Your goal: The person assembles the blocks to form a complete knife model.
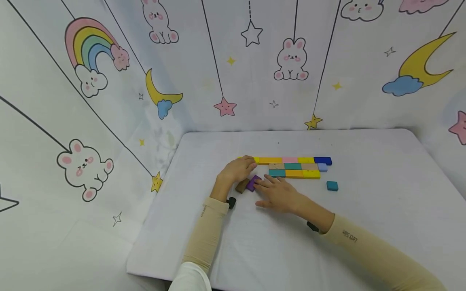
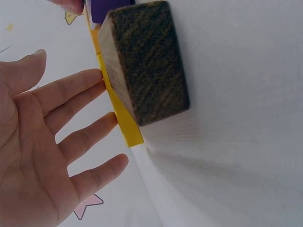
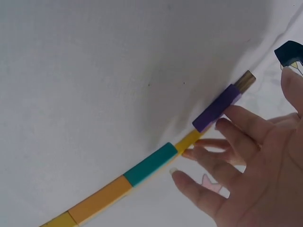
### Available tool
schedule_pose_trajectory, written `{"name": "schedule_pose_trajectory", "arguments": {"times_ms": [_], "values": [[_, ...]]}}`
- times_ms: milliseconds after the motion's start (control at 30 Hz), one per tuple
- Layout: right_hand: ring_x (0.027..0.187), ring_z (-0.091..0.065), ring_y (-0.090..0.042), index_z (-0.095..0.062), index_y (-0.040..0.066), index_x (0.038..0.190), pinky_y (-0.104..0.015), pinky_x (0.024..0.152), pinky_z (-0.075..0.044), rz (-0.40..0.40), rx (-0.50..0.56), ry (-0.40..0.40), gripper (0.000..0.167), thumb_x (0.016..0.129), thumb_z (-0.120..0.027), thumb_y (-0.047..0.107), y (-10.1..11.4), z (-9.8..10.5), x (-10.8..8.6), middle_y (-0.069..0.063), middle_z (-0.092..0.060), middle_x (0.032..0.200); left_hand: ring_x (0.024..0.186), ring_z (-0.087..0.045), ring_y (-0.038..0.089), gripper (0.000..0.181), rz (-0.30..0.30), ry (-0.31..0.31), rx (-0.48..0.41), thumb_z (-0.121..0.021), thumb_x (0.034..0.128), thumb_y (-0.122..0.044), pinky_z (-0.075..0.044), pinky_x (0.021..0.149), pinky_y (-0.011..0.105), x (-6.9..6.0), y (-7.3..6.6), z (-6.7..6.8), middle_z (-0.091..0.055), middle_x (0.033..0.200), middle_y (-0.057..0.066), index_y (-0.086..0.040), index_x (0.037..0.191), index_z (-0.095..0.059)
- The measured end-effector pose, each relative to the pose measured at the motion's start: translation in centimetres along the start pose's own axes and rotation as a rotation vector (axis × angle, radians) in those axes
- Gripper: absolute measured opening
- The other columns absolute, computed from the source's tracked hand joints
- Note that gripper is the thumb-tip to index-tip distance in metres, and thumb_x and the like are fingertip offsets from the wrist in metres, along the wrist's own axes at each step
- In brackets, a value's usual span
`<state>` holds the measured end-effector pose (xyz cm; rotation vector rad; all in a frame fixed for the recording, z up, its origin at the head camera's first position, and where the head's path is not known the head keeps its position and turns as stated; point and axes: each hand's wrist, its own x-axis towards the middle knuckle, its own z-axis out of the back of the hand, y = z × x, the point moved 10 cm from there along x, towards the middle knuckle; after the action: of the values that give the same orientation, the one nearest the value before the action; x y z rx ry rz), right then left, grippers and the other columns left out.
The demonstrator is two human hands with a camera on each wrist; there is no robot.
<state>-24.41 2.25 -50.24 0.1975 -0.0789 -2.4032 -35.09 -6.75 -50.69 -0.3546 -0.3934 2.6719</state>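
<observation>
My left hand reaches over the left end of the far row of blocks. In the left wrist view its fingers are spread, the tips at a yellow block. My right hand is palm down with fingers extended, the fingertips at a purple block. Left of the purple block lies a brown wooden block, which looms large in the left wrist view. Whether the right fingertips press the purple block or only rest against it, I cannot tell.
The far row holds an orange block, a pink block and a dark blue block. Two shorter rows lie against it, with a teal block at the near left. A loose teal block sits apart on the white table.
</observation>
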Motion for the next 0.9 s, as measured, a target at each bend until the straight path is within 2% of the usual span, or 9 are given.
{"name": "schedule_pose_trajectory", "arguments": {"times_ms": [167, 433, 633, 900], "values": [[0.155, -0.030, -0.039, -0.043, 0.009, 0.160, -0.066, 0.121, -0.028, -0.005, 0.035, 0.033, 0.075, 0.104, -0.055, 0.058, 0.1, -0.4, -0.1, -0.011, -0.039, 0.166, 0.152, -0.039, 0.028, 0.057, -0.001, 0.004, 0.006, -0.030, 0.1147, -0.046, -0.030, 0.125, 0.046, 0.1, 0.0, 0.0, -0.041, 0.165, 0.004, -0.012, 0.158, -0.047], [0.153, -0.034, -0.038, -0.052, 0.012, 0.155, -0.065, 0.122, -0.028, -0.003, -0.012, 0.009, 0.069, 0.103, -0.059, 0.056, 0.4, 0.0, -0.8, -0.011, -0.046, 0.161, 0.151, -0.040, 0.026, 0.059, -0.007, 0.007, 0.037, -0.029, 0.1145, -0.047, -0.030, 0.125, 0.043, 0.3, 0.0, -0.1, -0.042, 0.165, 0.004, -0.012, 0.158, -0.047], [0.146, -0.046, -0.034, -0.055, 0.007, 0.151, -0.058, 0.122, -0.033, -0.013, -0.059, 0.013, 0.075, 0.099, -0.063, 0.060, 0.7, -0.2, -1.4, -0.015, -0.052, 0.155, 0.151, -0.040, 0.026, 0.058, 0.001, 0.007, 0.039, -0.029, 0.1149, -0.046, -0.032, 0.125, 0.043, 0.2, -0.1, -0.1, -0.042, 0.165, 0.004, -0.012, 0.158, -0.047], [0.135, -0.057, -0.034, -0.061, 0.004, 0.144, -0.058, 0.115, -0.043, -0.027, -0.111, -0.047, 0.075, 0.094, -0.071, 0.059, 1.0, 0.1, -2.4, -0.018, -0.058, 0.144, 0.150, -0.042, 0.027, 0.055, 0.000, -0.012, 0.023, -0.032, 0.1151, -0.043, -0.033, 0.124, 0.044, 0.2, -0.1, 0.0, -0.043, 0.164, 0.004, -0.011, 0.157, -0.048]]}}
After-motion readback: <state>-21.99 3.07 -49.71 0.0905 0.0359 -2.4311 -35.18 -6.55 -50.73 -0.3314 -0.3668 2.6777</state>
